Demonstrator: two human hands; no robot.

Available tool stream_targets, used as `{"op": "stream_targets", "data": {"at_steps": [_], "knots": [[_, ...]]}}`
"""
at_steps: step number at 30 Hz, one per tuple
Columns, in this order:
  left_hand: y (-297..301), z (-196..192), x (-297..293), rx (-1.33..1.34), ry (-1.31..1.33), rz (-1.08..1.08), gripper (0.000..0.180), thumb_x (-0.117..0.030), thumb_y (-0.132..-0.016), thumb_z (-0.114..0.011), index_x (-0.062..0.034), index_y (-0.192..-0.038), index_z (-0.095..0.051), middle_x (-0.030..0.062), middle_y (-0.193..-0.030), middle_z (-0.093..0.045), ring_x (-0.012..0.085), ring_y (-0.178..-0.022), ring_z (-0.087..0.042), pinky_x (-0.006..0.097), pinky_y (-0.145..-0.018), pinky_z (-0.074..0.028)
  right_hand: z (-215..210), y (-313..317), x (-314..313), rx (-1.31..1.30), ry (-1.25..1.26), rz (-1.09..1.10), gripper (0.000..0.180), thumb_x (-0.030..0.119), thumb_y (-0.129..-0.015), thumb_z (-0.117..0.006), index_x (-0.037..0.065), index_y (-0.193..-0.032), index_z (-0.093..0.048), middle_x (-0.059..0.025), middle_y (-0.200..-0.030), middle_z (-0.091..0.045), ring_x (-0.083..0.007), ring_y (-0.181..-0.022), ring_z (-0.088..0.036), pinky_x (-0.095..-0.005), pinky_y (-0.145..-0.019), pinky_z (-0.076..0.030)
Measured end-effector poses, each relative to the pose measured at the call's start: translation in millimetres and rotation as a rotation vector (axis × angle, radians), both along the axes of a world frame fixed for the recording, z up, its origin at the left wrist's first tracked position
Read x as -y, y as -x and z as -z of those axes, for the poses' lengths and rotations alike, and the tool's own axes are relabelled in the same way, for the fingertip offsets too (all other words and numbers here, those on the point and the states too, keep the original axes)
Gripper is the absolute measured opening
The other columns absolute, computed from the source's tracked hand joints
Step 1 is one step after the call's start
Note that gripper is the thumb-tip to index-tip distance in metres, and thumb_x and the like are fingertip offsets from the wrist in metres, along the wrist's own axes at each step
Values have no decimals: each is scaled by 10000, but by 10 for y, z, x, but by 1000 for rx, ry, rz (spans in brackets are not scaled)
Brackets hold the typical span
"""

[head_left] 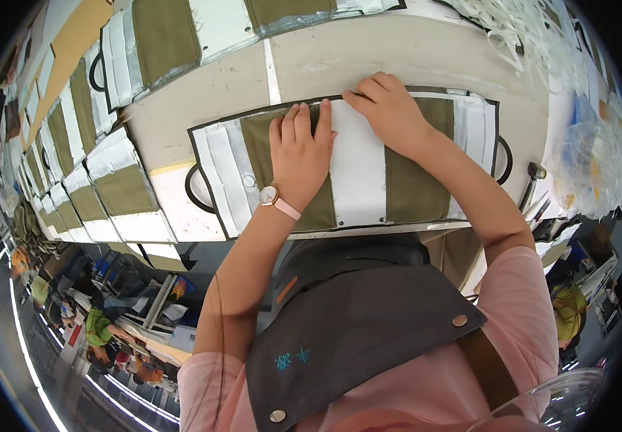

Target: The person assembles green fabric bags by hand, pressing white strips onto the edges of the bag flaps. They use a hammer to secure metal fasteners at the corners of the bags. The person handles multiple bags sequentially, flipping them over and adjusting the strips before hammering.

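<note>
A flat fabric panel (pixel 358 180) lies in front of me, striped white and olive green, with black edging and a black loop at each side. My left hand (pixel 302 147) rests on it with fingers stretched toward the far edge, over a green stripe and the white middle. A watch (pixel 278 201) with a pink strap is on that wrist. At the far edge my right hand (pixel 390 111) has its fingers bent, thumb and fingers pinching the black edging. The two hands are close together but apart.
A similar striped panel (pixel 167 43) lies farther back, and several more are stacked at the left (pixel 123 183). A hammer (pixel 533 183) lies on the right, beside plastic bags (pixel 588 155) and a heap of white strips (pixel 520 29). Other people work at the far lower left.
</note>
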State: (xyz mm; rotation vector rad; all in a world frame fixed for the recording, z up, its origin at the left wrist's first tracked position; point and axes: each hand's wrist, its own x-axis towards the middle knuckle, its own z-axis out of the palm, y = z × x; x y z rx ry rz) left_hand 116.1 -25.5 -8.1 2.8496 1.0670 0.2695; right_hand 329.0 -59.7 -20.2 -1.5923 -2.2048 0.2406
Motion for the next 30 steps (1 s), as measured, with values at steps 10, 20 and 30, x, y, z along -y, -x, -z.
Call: {"op": "stream_targets", "data": {"at_steps": [10, 20, 30], "knots": [[-197, -31, 134, -45, -26, -80, 607, -312, -861, -719, -93, -1394, -529, 231, -1212, -518, 397, -1190, -468, 570, -1013, -371, -46, -92, 86, -195, 98, 119, 243, -16, -759, -606, 26, -990, -668, -72, -982, -587, -277, -968, -543, -388, -886, -471], [-363, 72, 186, 185, 121, 78, 503, -1, -850, -550, 4, -1352, -525, 140, -1237, -522, 307, -1227, -521, 471, -1100, -399, -68, -205, 150, -68, -50, -35, 189, -24, -723, -613, 30, -904, -619, -75, -973, -576, -287, -962, -537, -384, -875, -479], [-459, 89, 139, 215, 82, -9, 504, -201, -867, -695, -113, -1350, -579, 98, -1139, -518, 293, -1092, -489, 448, -961, -415, -42, -233, 281, 39, -44, -31, 268, -1, -761, -604, -14, -1024, -650, -91, -990, -585, -293, -1005, -553, -395, -899, -487]]}}
